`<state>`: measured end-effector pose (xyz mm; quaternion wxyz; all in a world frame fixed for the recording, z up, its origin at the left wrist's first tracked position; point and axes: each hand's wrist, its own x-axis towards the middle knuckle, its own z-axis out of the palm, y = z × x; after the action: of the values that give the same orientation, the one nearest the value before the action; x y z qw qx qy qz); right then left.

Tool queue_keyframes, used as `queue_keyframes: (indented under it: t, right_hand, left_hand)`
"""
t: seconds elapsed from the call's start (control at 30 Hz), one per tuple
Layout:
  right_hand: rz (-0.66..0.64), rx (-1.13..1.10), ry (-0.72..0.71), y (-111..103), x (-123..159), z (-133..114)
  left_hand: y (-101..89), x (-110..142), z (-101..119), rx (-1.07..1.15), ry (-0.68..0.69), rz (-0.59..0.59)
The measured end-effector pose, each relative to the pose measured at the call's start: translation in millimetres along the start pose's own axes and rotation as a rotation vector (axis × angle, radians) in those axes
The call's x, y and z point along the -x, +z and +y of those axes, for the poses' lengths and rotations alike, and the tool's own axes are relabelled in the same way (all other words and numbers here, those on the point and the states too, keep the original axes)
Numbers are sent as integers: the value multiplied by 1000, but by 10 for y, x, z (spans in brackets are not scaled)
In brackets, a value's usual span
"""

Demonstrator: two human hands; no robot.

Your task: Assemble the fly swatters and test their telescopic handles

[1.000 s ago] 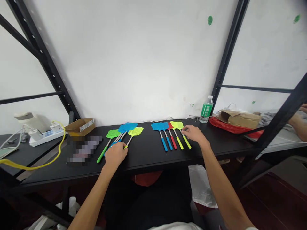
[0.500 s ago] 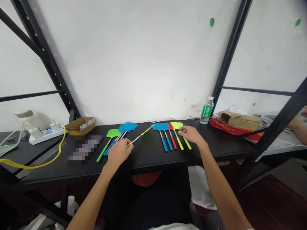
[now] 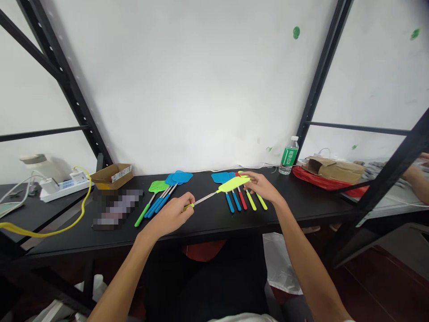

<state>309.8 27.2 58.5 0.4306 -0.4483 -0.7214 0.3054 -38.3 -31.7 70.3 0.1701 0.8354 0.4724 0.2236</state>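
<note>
My left hand (image 3: 170, 215) grips the yellow-green handle of a fly swatter (image 3: 231, 184), which lies across the black tabletop (image 3: 208, 214). My right hand (image 3: 261, 188) pinches that swatter's flat mesh head, which looks bent. Beneath it, a row of swatters (image 3: 239, 199) shows blue, red and yellow handles, their heads partly hidden. To the left of my left hand lie a green swatter (image 3: 158, 186) and blue swatters (image 3: 177, 178), their heads near the wall.
A pixelated object (image 3: 117, 209) and a cardboard box lid (image 3: 112, 175) sit left on the table. A green-labelled water bottle (image 3: 288, 155) stands right, beyond it a red bag (image 3: 318, 179). Black shelf uprights (image 3: 321, 80) flank the table. Another person's forearm (image 3: 415, 183) shows far right.
The yellow-green swatter has been lifted out of the left group and swung right. My right hand now pinches its head, and my left hand has moved right along with the handle.
</note>
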Motion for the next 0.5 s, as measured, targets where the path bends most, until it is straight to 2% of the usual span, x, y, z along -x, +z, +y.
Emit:
queue_keyframes:
  t: [0.13,0.33,0.5]
  right_hand:
    - [-44,2,-69,35,16,-90]
    - [90,159,-232,64,54,-214]
    - [113,221,-251,72,82,-274]
  left_hand:
    - [-29,15,41,-44,-13,11]
    - [-93,42,166,-103,21,3]
    - [-115,31,173,-236,56,46]
